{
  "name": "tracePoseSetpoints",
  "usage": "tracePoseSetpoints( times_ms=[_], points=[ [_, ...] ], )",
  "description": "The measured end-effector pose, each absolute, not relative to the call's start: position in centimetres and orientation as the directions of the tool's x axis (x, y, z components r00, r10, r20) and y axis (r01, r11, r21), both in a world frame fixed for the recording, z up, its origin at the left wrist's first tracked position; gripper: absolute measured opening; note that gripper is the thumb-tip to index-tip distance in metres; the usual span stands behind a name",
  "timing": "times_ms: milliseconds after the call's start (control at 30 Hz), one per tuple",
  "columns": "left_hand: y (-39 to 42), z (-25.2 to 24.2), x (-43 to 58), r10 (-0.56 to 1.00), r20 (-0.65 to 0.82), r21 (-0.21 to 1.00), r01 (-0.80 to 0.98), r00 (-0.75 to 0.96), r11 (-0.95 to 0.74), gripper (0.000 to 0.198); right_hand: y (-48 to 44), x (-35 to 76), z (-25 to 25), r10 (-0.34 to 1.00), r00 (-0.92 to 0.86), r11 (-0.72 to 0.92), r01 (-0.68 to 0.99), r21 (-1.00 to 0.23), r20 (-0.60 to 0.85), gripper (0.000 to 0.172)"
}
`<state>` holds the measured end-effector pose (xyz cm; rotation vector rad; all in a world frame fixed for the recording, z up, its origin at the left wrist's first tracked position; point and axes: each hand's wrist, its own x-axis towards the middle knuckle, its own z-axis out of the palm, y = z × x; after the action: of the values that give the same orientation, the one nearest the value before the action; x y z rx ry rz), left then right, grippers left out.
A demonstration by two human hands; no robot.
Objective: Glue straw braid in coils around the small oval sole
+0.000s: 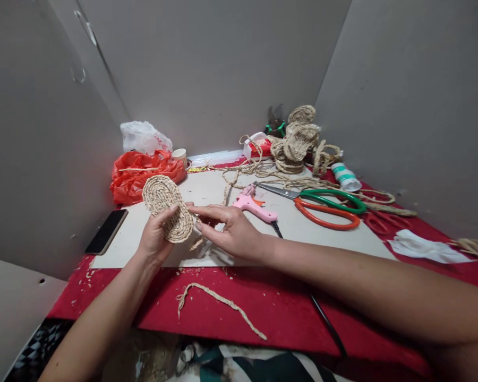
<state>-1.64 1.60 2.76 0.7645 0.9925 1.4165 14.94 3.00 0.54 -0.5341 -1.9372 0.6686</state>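
Observation:
A flat oval sole coiled from straw braid [159, 196] is held up over the white board. My left hand [155, 239] grips its lower left side, thumb on the face. At its right edge, my right hand [237, 231] is closed in a pinch on the straw braid [197, 243], whose short tail hangs below; the fingertips partly hide the grip. Just beyond my right hand lies a pink glue gun [255, 207] with a black cord. Large scissors [295, 196] with green and orange handles rest to its right, blades partly apart.
Behind are a red plastic bag [127, 185], a white bag [143, 137], a tape roll [179, 155], clear glue sticks [217, 158], coiled straw pieces [300, 140] and pliers [276, 124]. A phone [107, 232] lies left. A loose braid [223, 301] crosses the red cloth [295, 297].

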Motion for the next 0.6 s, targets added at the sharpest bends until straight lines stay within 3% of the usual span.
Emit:
tracePoseSetpoints(
  times_ms=[167, 267, 333, 433, 533, 600],
  points=[
    [2.5, 2.4, -2.0, 0.975, -0.092, 0.872, -0.489, -0.204, -0.021, 0.018, 3.6, 15.6, 0.9, 0.655, -0.539, 0.700, 0.169, -0.694, 0.529, 0.049],
    [3.0, 2.5, -2.3, 0.961, -0.112, 0.866, -0.498, -0.254, -0.031, 0.011, 4.1, 17.8, 1.7, 0.672, -0.572, 0.701, 0.286, -0.653, 0.471, 0.054],
    [3.2, 2.6, -2.4, 0.951, -0.106, 0.863, -0.502, -0.290, -0.057, 0.010, 4.5, 19.9, 2.2, 0.715, -0.555, 0.692, 0.474, -0.544, 0.425, 0.051],
    [3.2, 2.5, -2.7, 0.950, -0.054, 0.859, -0.499, -0.308, -0.112, 0.016, 4.8, 22.5, 2.1, 0.802, -0.511, 0.584, 0.779, -0.227, 0.308, 0.045],
    [3.1, 2.1, -2.8, 0.961, -0.011, 0.856, -0.500, -0.276, -0.134, 0.022, 4.7, 23.5, 1.0, 0.862, -0.485, 0.497, 0.866, -0.052, 0.146, 0.033],
    [2.9, 1.8, -2.8, 0.963, -0.013, 0.836, -0.531, -0.268, -0.136, 0.027, 4.7, 23.6, 0.0, 0.841, -0.508, 0.517, 0.856, 0.002, 0.185, 0.030]
  ],
)
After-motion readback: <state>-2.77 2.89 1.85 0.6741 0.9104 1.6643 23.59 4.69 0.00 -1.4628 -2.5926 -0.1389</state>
